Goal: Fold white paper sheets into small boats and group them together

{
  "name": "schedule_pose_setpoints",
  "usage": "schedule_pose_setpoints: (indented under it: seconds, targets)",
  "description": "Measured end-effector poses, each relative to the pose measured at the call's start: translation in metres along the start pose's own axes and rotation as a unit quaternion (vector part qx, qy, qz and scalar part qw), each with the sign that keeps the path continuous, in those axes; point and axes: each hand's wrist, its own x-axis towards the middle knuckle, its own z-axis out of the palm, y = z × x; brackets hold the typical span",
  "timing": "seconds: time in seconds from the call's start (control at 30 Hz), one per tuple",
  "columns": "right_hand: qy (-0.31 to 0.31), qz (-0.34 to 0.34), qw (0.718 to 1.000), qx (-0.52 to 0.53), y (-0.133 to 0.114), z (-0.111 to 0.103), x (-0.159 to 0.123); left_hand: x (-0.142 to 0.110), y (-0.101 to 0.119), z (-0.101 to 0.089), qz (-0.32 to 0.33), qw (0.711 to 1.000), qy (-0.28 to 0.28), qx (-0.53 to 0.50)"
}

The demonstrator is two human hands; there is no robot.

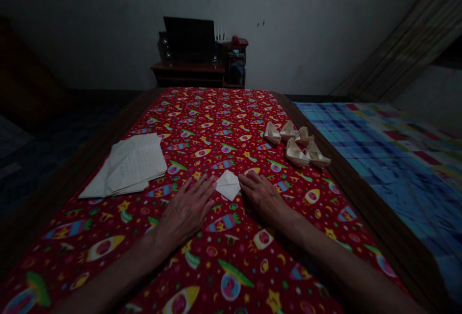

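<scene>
A small piece of white paper (228, 187), folded into a diamond, lies flat on the red patterned cloth (231, 237). My left hand (193, 201) rests palm down at its left corner, fingers stretched out and the tips at the paper's edge. At the right corner lies my right hand (260, 192), its fingers extended and touching or nearly touching the paper. Neither hand grips anything. Left of my left hand is a stack of white paper sheets (135, 164). Several folded paper boats (296, 152) stand to the right, beyond my right hand.
The cloth covers a long table with a dark brown border (346, 193). A desk (187, 67) at the far wall carries a black monitor (189, 39), speakers and a red telephone (239, 41). Blue checked bedding (335, 140) lies on the right.
</scene>
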Motion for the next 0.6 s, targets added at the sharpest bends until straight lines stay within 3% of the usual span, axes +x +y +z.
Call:
schedule_pose_setpoints:
  seconds: [0.2,0.3,0.47,0.6]
  targets:
    - [0.001,-0.001,1.000,0.009,-0.003,-0.005,0.006,0.015,-0.005,0.000,-0.055,0.992,0.061,-0.092]
    - [0.008,0.003,1.000,0.000,-0.004,-0.003,0.006,0.030,-0.002,0.003,-0.094,0.990,0.072,-0.078]
    - [0.013,0.016,1.000,0.004,-0.002,0.001,0.003,0.049,-0.003,0.008,-0.167,0.974,0.014,-0.153]
    - [0.073,0.061,0.995,0.026,-0.007,-0.005,0.006,0.059,-0.007,0.007,-0.219,0.948,-0.015,-0.230]
